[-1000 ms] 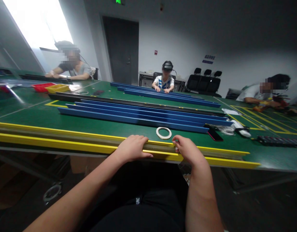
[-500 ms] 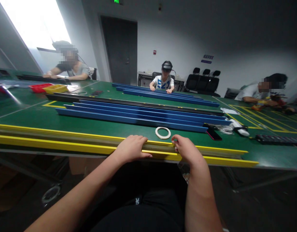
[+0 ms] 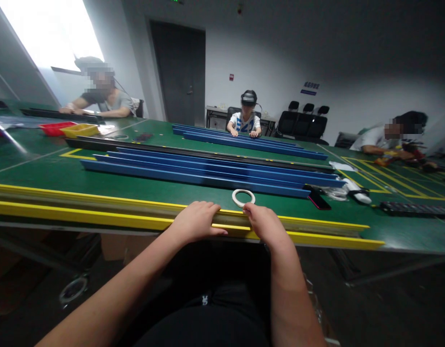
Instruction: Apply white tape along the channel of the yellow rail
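A long yellow-edged channel [image 3: 81, 214] lies along the near edge of the green table. My left hand [image 3: 196, 220] spans it, with the fingers over the far rim and the thumb against the near rim. Just to the right, my right hand [image 3: 263, 224] is over the same channel, its fingertips pinched together at the far rim. Whatever may be between those fingertips is hidden. Beyond them a white roll of tape [image 3: 234, 198] lies flat, close to the right fingertips.
Blue channels [image 3: 193, 177] and a black strip [image 3: 142, 146] lie across the table [image 3: 37, 168]. A phone [image 3: 319, 198] and a power strip [image 3: 417, 210] are at the right. Red [image 3: 56, 129] and yellow trays [image 3: 80, 130] stand left. Several people sit around the table.
My right hand has moved left along the channel, closer to my left hand and the tape roll. My left hand keeps its place. The view has shifted slightly.
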Action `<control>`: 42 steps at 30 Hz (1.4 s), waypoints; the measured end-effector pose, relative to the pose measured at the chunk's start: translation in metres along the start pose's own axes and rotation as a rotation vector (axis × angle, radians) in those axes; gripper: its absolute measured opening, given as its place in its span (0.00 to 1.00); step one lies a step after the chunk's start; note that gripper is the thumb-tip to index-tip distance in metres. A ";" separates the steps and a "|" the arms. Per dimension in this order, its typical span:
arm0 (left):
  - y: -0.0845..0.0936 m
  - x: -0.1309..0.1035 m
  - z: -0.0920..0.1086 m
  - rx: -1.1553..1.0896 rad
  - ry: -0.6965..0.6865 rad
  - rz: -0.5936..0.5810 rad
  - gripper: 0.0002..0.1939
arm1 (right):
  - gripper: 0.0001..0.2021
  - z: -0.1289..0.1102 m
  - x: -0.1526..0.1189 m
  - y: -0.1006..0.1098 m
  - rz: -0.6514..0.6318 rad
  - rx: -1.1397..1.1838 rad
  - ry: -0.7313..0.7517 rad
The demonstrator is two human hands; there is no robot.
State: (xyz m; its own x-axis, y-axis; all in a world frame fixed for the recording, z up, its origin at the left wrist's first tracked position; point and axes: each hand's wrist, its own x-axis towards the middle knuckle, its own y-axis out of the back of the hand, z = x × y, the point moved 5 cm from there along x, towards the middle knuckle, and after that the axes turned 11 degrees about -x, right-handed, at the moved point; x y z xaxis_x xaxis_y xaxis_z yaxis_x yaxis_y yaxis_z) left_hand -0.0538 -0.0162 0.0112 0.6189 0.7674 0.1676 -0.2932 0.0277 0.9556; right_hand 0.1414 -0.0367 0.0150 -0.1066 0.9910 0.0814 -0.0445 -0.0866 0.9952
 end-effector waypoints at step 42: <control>0.003 -0.001 0.003 0.009 0.026 -0.011 0.36 | 0.13 0.089 -0.020 0.004 0.078 0.116 -0.200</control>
State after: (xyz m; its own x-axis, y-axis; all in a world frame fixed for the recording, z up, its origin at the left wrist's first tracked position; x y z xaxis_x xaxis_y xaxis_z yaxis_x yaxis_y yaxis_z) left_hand -0.0535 -0.0191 0.0145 0.6030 0.7834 0.1506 -0.2799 0.0309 0.9595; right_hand 0.2314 -0.0480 0.0222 0.0940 0.9834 0.1554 0.0716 -0.1624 0.9841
